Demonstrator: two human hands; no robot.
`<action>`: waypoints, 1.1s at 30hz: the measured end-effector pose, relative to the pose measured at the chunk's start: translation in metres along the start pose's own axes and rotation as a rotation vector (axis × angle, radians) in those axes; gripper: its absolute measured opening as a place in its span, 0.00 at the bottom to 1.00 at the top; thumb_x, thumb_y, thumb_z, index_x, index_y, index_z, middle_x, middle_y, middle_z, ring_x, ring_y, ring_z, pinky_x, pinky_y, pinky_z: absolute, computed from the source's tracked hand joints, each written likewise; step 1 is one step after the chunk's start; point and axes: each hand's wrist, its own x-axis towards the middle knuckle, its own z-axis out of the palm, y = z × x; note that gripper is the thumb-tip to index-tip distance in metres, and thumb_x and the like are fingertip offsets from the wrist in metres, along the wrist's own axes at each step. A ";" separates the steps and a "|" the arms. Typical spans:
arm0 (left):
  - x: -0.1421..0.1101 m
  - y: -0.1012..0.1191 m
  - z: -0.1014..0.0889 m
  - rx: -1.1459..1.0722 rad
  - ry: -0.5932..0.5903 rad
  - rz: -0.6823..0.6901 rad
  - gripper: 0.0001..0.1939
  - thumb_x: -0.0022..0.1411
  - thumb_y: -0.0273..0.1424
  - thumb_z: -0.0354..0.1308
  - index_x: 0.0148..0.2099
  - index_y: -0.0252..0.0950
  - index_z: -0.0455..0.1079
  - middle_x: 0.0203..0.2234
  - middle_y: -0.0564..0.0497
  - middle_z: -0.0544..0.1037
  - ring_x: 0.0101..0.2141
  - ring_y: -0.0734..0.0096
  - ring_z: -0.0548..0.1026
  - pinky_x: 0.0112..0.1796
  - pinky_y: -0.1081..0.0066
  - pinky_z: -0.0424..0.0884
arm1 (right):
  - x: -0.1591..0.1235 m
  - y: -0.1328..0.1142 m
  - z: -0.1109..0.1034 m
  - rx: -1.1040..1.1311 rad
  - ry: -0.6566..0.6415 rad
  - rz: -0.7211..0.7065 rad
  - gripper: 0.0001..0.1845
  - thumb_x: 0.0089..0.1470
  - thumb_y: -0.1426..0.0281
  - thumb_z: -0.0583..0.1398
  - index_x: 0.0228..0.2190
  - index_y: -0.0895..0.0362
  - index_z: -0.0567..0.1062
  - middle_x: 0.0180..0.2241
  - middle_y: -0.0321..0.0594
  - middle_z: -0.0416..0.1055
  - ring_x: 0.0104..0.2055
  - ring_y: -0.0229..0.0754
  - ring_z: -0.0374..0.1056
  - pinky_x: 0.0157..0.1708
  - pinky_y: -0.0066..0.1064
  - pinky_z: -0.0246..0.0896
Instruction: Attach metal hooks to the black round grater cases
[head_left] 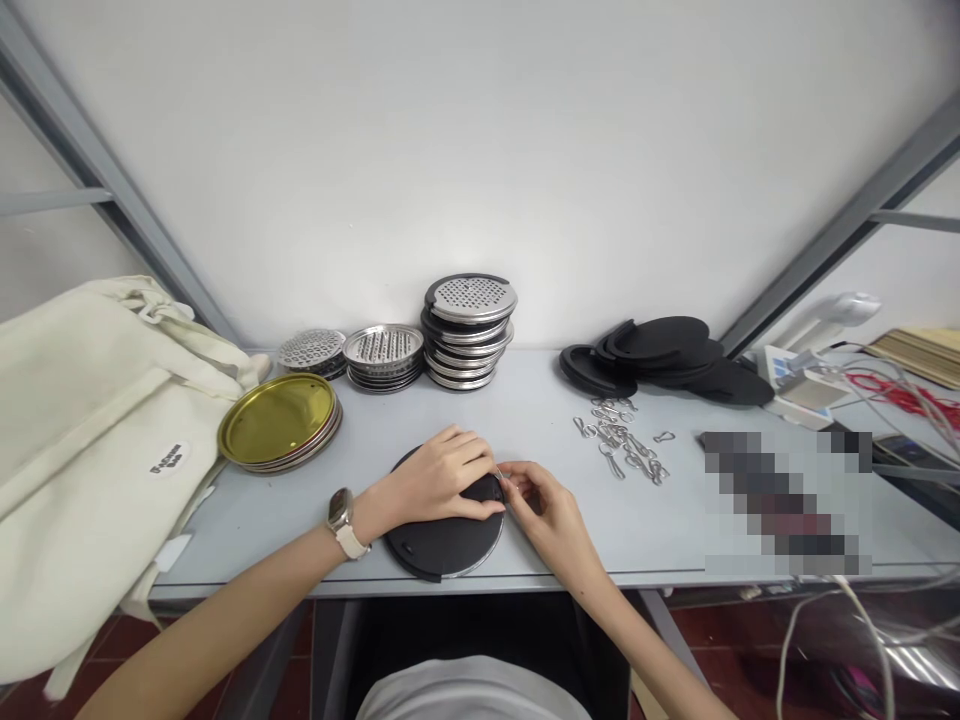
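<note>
Left hand (pixel 439 480) curled, gripping matte black foam disc (pixel 442 545) over thin steel rim (pixel 480 561); right hand (pixel 544 510) pinching small steel clip (pixel 499 477) at disc edge.

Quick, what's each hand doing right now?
Left hand: closed, fingers curled over the black disc, holding it.
Right hand: closed, fingers pinching a small metal clip at the disc's edge.

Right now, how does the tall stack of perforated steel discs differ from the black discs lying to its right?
The tall stack of perforated steel discs is shiny and holed, while the black discs look matte with no holes showing. The steel stack stands as a high column; the black discs overlap in a low pile. Both are round and rest on the grey table.
</note>
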 end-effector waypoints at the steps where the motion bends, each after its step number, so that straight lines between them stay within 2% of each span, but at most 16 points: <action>1: 0.000 0.000 0.000 0.000 -0.002 -0.005 0.17 0.62 0.44 0.53 0.41 0.34 0.68 0.36 0.46 0.73 0.38 0.64 0.69 0.42 0.64 0.62 | 0.000 0.000 0.000 0.002 -0.004 0.001 0.13 0.59 0.63 0.54 0.41 0.56 0.72 0.31 0.40 0.72 0.33 0.42 0.68 0.36 0.32 0.64; 8: 0.000 0.000 0.000 0.007 -0.005 -0.010 0.18 0.62 0.44 0.52 0.40 0.33 0.68 0.35 0.46 0.72 0.37 0.64 0.68 0.42 0.64 0.62 | -0.001 0.000 0.000 0.031 -0.007 -0.004 0.13 0.59 0.63 0.54 0.41 0.56 0.72 0.33 0.40 0.73 0.34 0.41 0.69 0.37 0.32 0.64; 20: 0.001 -0.001 0.003 0.017 0.013 -0.021 0.19 0.62 0.45 0.51 0.40 0.32 0.68 0.35 0.46 0.73 0.38 0.63 0.69 0.43 0.62 0.60 | -0.002 -0.003 0.001 0.026 -0.022 -0.013 0.10 0.59 0.64 0.54 0.40 0.55 0.69 0.26 0.34 0.68 0.29 0.38 0.65 0.34 0.30 0.61; 24: 0.001 -0.002 0.003 0.017 -0.001 -0.035 0.20 0.61 0.46 0.52 0.40 0.33 0.68 0.34 0.47 0.73 0.37 0.64 0.69 0.43 0.63 0.60 | -0.002 -0.003 0.000 0.052 -0.026 -0.015 0.08 0.59 0.63 0.55 0.33 0.55 0.67 0.28 0.35 0.69 0.29 0.38 0.65 0.32 0.28 0.60; 27: 0.000 -0.001 0.003 0.021 0.001 -0.032 0.19 0.61 0.46 0.53 0.39 0.33 0.67 0.34 0.47 0.73 0.37 0.64 0.69 0.42 0.63 0.60 | -0.003 -0.004 0.000 0.060 -0.034 0.002 0.11 0.59 0.62 0.55 0.28 0.55 0.65 0.28 0.35 0.69 0.28 0.37 0.64 0.30 0.27 0.59; 33: 0.000 -0.001 0.003 0.016 0.003 -0.021 0.18 0.61 0.45 0.53 0.39 0.33 0.67 0.33 0.47 0.73 0.37 0.64 0.69 0.42 0.63 0.60 | -0.003 -0.005 0.001 0.062 -0.021 -0.009 0.10 0.58 0.63 0.56 0.28 0.55 0.64 0.27 0.34 0.66 0.28 0.36 0.63 0.30 0.27 0.58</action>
